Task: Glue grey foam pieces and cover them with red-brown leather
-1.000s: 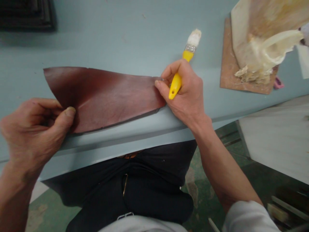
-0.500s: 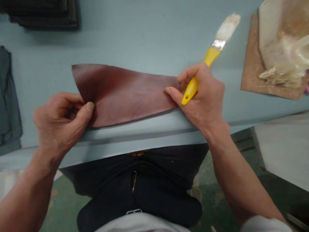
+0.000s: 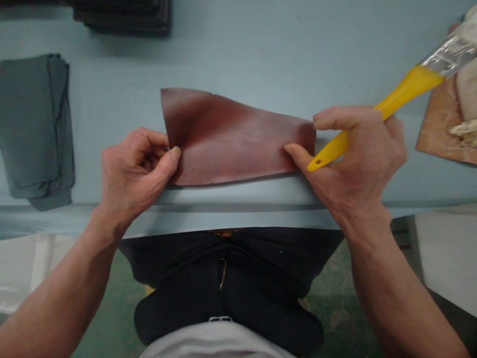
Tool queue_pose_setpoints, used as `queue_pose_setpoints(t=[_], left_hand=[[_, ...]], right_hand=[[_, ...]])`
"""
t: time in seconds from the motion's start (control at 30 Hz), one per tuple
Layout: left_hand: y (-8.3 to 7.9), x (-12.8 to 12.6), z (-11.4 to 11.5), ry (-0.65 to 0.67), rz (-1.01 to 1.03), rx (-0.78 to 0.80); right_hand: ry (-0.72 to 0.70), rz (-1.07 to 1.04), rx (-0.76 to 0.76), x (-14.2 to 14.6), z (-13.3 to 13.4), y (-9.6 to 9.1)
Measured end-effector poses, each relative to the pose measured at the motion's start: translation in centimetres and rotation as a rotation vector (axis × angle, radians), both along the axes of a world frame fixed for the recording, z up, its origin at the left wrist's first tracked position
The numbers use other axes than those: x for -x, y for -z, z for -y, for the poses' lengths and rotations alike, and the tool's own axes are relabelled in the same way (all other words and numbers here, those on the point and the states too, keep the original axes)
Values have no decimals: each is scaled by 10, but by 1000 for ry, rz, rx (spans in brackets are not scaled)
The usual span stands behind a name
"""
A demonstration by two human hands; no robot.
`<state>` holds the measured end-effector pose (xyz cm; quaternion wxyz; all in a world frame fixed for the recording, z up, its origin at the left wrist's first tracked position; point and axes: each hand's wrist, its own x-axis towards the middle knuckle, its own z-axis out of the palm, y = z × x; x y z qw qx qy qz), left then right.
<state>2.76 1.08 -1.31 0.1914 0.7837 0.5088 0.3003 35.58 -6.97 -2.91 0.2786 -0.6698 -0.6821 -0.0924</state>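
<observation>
A curved piece of reddish-brown leather [image 3: 238, 139] is held a little above the table's near edge. My left hand [image 3: 137, 174] pinches its left end between thumb and fingers. At the other end is my right hand [image 3: 357, 159], its thumb lying on the leather and its index finger beside the upper corner. A paintbrush [image 3: 406, 92] with a yellow handle runs through the same hand, gripped there, its handle end pointing down and left. The metal ferrule is up at the right, and the pale bristles are partly out of frame.
Grey-green cut pieces [image 3: 30, 124] lie stacked at the left on the pale blue table [image 3: 261, 54]. A dark stack [image 3: 126, 15] stands at the top left. On the right, a brown board [image 3: 439, 124] bears a whitish container [image 3: 470, 89] and dried clumps.
The view has shifted left, so everything appears farther right. My right hand has loosened from the leather's end, its index finger lifting away, and the brush has tilted lower to the right.
</observation>
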Motion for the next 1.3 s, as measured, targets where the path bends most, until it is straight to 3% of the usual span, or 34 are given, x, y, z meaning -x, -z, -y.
queue_pose_setpoints(t=[0.13, 0.37, 0.53, 1.3], left_hand=[[-1, -1, 0, 13, 17, -7], [2, 1, 0, 39, 28, -1], [2, 1, 2, 42, 41, 28], [7, 3, 3, 113, 74, 103]], right_hand=[[14, -2, 60, 8, 1, -2], [-67, 59, 5, 23, 0, -2], [-58, 67, 86, 33, 0, -6], [-210, -87, 13, 82, -3, -5]])
